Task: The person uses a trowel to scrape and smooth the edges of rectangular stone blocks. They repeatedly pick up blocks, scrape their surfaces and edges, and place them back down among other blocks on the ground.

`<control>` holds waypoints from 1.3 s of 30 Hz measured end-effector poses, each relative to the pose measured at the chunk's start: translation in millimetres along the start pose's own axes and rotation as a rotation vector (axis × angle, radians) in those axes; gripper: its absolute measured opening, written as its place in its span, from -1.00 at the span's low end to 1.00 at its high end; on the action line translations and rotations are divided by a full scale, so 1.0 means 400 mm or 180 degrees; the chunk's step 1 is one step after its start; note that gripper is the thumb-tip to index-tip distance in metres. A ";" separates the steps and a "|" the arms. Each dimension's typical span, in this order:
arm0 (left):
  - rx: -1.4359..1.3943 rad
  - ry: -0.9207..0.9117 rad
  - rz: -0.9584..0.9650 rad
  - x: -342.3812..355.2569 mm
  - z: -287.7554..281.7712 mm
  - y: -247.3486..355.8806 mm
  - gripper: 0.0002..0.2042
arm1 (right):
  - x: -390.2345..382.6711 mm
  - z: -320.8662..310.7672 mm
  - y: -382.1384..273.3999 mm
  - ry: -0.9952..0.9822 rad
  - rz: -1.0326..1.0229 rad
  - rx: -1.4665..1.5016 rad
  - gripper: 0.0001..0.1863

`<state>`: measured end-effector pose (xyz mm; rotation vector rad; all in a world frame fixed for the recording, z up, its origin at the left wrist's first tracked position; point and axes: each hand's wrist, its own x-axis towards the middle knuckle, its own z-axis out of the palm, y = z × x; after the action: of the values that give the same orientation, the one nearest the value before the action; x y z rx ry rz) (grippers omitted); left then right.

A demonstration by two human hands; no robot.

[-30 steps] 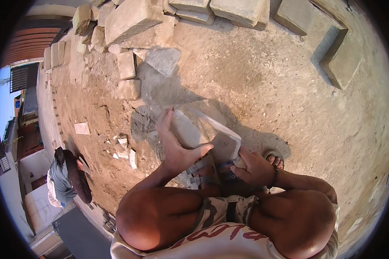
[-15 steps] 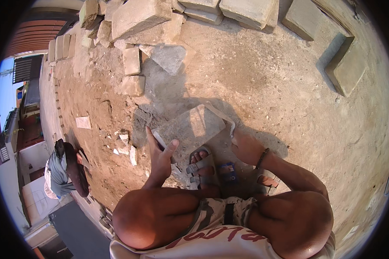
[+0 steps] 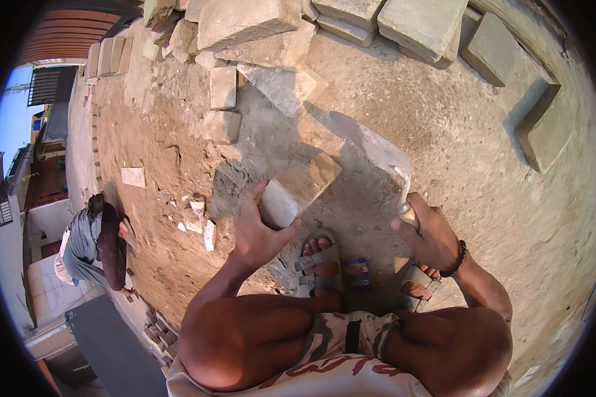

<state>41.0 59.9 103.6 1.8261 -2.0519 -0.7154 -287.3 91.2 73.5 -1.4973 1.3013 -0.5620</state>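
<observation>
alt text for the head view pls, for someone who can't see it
Seen from above, a squatting person's left hand holds a stone block tilted on sandy ground, while the right hand grips the handle of a trowel. Sandalled feet show below, stacked stone blocks lie at the top, and another person crouches at the far left.

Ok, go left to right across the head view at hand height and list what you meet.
Crouching person in grey → broken stone bits → left hand → stone block it grips → trowel blade → right hand on the trowel handle → flat slab lying on the sand.
</observation>
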 end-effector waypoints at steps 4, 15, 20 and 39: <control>-0.0045 0.0168 0.0103 0.003 0.023 0.017 -0.15 | -0.015 0.047 -0.060 -0.0239 -0.0288 0.0077 -0.64; 0.0331 0.0474 0.1172 -0.033 0.052 0.010 -0.17 | 0.081 0.088 -0.002 -0.0503 -0.0047 0.0220 -0.56; 0.0266 0.0445 0.1061 -0.040 0.051 0.004 -0.15 | 0.154 0.164 0.096 -0.0332 -0.0049 0.0108 -0.56; 0.0174 0.0357 0.0834 -0.059 0.059 -0.025 -0.12 | 0.202 0.149 0.148 -0.0695 0.0544 -0.0329 -0.59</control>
<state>40.3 86.5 80.8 1.5447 -2.1986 -0.4791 -238.0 47.3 -22.5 -1.4687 1.2862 -0.2169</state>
